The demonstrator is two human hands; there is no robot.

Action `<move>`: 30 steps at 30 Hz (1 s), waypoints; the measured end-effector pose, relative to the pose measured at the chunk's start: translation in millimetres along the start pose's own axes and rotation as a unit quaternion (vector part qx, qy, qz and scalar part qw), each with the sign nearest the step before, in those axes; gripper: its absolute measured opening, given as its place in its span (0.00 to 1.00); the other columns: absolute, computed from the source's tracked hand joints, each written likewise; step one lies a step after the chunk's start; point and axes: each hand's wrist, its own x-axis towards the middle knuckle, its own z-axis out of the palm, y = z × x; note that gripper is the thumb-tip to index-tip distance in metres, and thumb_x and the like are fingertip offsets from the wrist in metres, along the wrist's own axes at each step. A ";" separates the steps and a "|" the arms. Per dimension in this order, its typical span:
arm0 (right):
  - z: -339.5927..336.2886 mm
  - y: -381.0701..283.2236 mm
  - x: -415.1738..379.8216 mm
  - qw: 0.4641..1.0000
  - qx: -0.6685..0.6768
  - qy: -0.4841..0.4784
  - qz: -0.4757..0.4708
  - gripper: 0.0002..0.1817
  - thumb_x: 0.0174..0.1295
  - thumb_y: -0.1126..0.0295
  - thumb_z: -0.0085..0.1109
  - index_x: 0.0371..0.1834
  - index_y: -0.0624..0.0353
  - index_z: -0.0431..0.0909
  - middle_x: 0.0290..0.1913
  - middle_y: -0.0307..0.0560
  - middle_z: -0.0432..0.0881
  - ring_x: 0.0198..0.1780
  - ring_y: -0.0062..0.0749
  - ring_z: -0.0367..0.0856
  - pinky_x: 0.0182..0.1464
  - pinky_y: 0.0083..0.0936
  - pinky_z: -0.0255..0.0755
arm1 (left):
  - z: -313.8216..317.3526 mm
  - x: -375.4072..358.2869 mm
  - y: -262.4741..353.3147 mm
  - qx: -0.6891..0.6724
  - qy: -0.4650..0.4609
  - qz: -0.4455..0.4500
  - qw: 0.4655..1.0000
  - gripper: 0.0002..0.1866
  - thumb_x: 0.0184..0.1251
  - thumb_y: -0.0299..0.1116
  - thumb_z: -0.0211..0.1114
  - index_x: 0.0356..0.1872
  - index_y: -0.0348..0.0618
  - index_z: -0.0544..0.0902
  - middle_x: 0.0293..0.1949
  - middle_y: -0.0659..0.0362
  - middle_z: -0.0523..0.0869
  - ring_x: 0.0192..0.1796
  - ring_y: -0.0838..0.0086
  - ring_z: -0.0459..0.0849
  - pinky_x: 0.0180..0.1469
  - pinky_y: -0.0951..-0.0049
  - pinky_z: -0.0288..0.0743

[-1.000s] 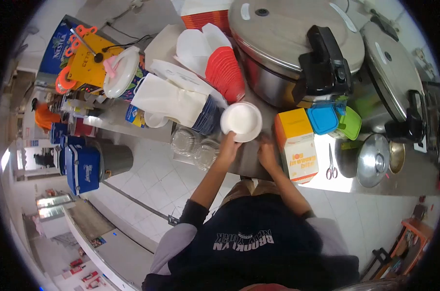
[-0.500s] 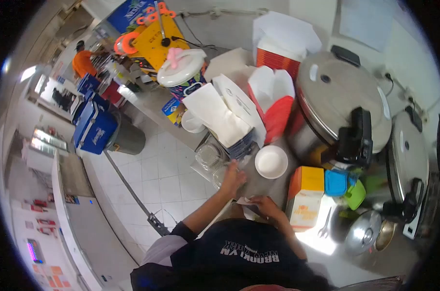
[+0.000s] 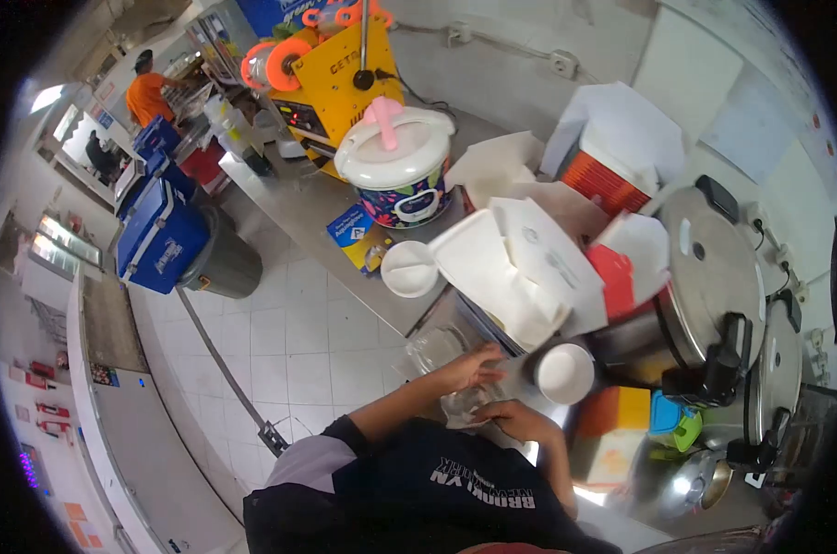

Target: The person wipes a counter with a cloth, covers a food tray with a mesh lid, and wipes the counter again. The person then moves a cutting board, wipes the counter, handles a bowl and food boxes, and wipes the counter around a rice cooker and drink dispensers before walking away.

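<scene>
My left hand (image 3: 474, 367) reaches over the counter edge with its fingers apart, beside a clear plastic lid or cup (image 3: 437, 345). Another clear plastic piece (image 3: 465, 403) lies just under it, between my two hands. The fingers of my right hand (image 3: 522, 421) are pressed together at the edge of that piece. What they pinch, if anything, is too small to make out. A white bowl (image 3: 565, 373) stands to the right of my hands. Beyond them, white paper food boxes (image 3: 506, 268) rest on a dark container.
Two large steel cookers (image 3: 714, 268) stand at the right. Behind are a patterned pot (image 3: 398, 175), a yellow machine (image 3: 340, 83) and a white cup (image 3: 408, 269). An orange-and-white box (image 3: 612, 439) is at the near right. Blue coolers (image 3: 160, 235) stand left; a person in orange (image 3: 148, 97) is far off.
The view has shifted, so the counter things sit lower and further right. My right hand has come closer to the clear plastic piece; the pale scrap at its fingertips no longer shows.
</scene>
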 end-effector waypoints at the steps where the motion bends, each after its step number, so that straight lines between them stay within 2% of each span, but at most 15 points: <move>1: -2.1 -28.0 16.1 0.999 0.007 -0.001 0.037 0.20 0.47 0.84 0.45 0.44 0.62 0.78 0.46 0.52 0.80 0.52 0.38 0.76 0.55 0.29 0.66 | -14.8 -13.4 9.3 0.039 -0.060 -0.030 0.997 0.31 0.67 0.48 0.51 0.65 0.43 0.56 0.57 0.52 0.69 0.54 0.63 0.76 0.53 0.69 0.72; 3: -1.0 -37.2 54.4 0.999 0.038 0.005 -0.013 0.20 0.48 0.85 0.45 0.45 0.62 0.78 0.47 0.52 0.80 0.52 0.37 0.76 0.56 0.28 0.65 | -58.7 -33.5 33.1 0.199 -0.086 0.081 0.973 0.26 0.66 0.46 0.52 0.60 0.41 0.62 0.51 0.54 0.74 0.49 0.67 0.78 0.49 0.70 0.74; 5: 0.6 -44.3 92.1 0.996 0.070 0.023 -0.058 0.21 0.49 0.87 0.44 0.46 0.62 0.77 0.50 0.51 0.78 0.54 0.37 0.74 0.58 0.27 0.63 | -118.0 -40.4 71.8 0.306 0.028 0.126 0.943 0.21 0.66 0.43 0.53 0.53 0.41 0.68 0.45 0.55 0.77 0.42 0.71 0.78 0.43 0.72 0.74; 7: 8.0 -65.6 126.3 0.992 0.077 0.102 -0.022 0.24 0.47 0.89 0.41 0.47 0.62 0.77 0.50 0.52 0.78 0.57 0.38 0.72 0.61 0.27 0.61 | -185.1 -44.1 70.8 0.138 0.231 0.291 0.918 0.16 0.65 0.42 0.56 0.45 0.42 0.70 0.41 0.57 0.75 0.35 0.76 0.73 0.37 0.76 0.72; 8: 12.1 -73.9 139.4 0.986 0.077 0.145 -0.006 0.26 0.45 0.90 0.40 0.48 0.63 0.76 0.50 0.52 0.78 0.58 0.38 0.71 0.62 0.28 0.60 | -223.3 -36.9 80.9 0.220 0.356 0.331 0.846 0.21 0.61 0.43 0.59 0.47 0.37 0.69 0.42 0.53 0.74 0.39 0.70 0.73 0.42 0.71 0.70; 9: 16.5 -70.9 150.8 0.986 0.057 0.151 0.043 0.26 0.50 0.87 0.42 0.55 0.61 0.71 0.56 0.52 0.73 0.61 0.39 0.68 0.62 0.28 0.58 | -261.6 -29.6 91.0 0.291 0.489 0.335 0.751 0.27 0.58 0.44 0.63 0.49 0.33 0.67 0.43 0.49 0.73 0.44 0.64 0.73 0.46 0.67 0.68; 10: 17.4 -73.4 163.7 0.985 0.050 0.159 0.034 0.27 0.51 0.86 0.43 0.58 0.61 0.68 0.58 0.52 0.71 0.61 0.39 0.68 0.62 0.28 0.58 | -274.1 -30.0 111.7 0.209 0.573 0.320 0.725 0.33 0.54 0.47 0.66 0.50 0.28 0.67 0.45 0.43 0.73 0.47 0.56 0.72 0.52 0.61 0.65; 13: 15.1 -69.5 214.5 0.970 0.007 0.242 0.032 0.32 0.51 0.83 0.47 0.64 0.58 0.59 0.58 0.54 0.70 0.60 0.42 0.68 0.62 0.30 0.59 | -317.9 -10.3 137.7 0.294 0.645 0.279 0.648 0.46 0.45 0.51 0.71 0.56 0.23 0.59 0.47 0.37 0.69 0.50 0.48 0.70 0.55 0.57 0.62; 16: 9.3 -47.2 260.4 0.937 -0.045 0.320 0.130 0.31 0.50 0.82 0.49 0.63 0.57 0.62 0.51 0.57 0.76 0.53 0.47 0.74 0.56 0.33 0.65 | -311.3 0.6 161.6 0.291 0.587 0.273 0.705 0.62 0.38 0.53 0.74 0.63 0.23 0.44 0.51 0.34 0.66 0.49 0.43 0.70 0.57 0.58 0.62; 19: 3.8 7.9 292.6 0.927 -0.137 0.327 0.123 0.27 0.47 0.80 0.50 0.56 0.57 0.70 0.46 0.59 0.78 0.46 0.50 0.78 0.49 0.35 0.71 | -301.4 21.4 164.4 0.409 0.696 0.169 0.565 0.65 0.35 0.48 0.77 0.62 0.24 0.37 0.54 0.32 0.61 0.47 0.40 0.71 0.52 0.57 0.66; 22: 10.1 16.6 303.1 0.900 -0.122 0.397 0.128 0.20 0.48 0.78 0.49 0.48 0.56 0.74 0.38 0.59 0.80 0.40 0.48 0.80 0.46 0.35 0.71 | -275.3 8.1 187.2 0.302 0.688 0.108 0.651 0.60 0.32 0.42 0.79 0.60 0.27 0.44 0.53 0.37 0.66 0.47 0.48 0.74 0.50 0.59 0.69; 24: 17.5 14.5 297.5 0.882 -0.137 0.427 0.146 0.17 0.49 0.78 0.48 0.44 0.56 0.76 0.36 0.58 0.80 0.37 0.47 0.80 0.42 0.34 0.71 | -351.4 49.5 156.8 0.217 0.586 0.331 0.707 0.51 0.36 0.37 0.78 0.58 0.31 0.51 0.50 0.44 0.71 0.47 0.56 0.75 0.48 0.63 0.71; 26: 22.8 4.0 287.8 0.868 -0.123 0.449 0.171 0.15 0.49 0.78 0.48 0.41 0.55 0.77 0.35 0.58 0.80 0.34 0.45 0.80 0.40 0.33 0.72 | -362.1 48.3 155.1 0.099 0.464 0.437 0.764 0.42 0.42 0.32 0.74 0.56 0.35 0.56 0.47 0.50 0.74 0.47 0.64 0.76 0.48 0.66 0.71; 28: 26.8 -17.8 271.8 0.861 -0.080 0.460 0.202 0.15 0.49 0.78 0.47 0.40 0.54 0.77 0.34 0.57 0.80 0.32 0.43 0.80 0.38 0.32 0.72 | -344.4 14.6 153.2 -0.038 0.349 0.429 0.833 0.33 0.49 0.28 0.70 0.55 0.38 0.60 0.45 0.56 0.76 0.47 0.70 0.76 0.49 0.70 0.70; 30: 31.3 -44.4 253.5 0.849 -0.080 0.486 0.192 0.13 0.48 0.79 0.48 0.37 0.59 0.77 0.29 0.56 0.80 0.28 0.42 0.80 0.34 0.31 0.72 | -315.1 -36.8 168.2 -0.028 0.320 0.409 0.854 0.27 0.53 0.25 0.65 0.54 0.38 0.62 0.46 0.55 0.75 0.48 0.69 0.75 0.50 0.71 0.69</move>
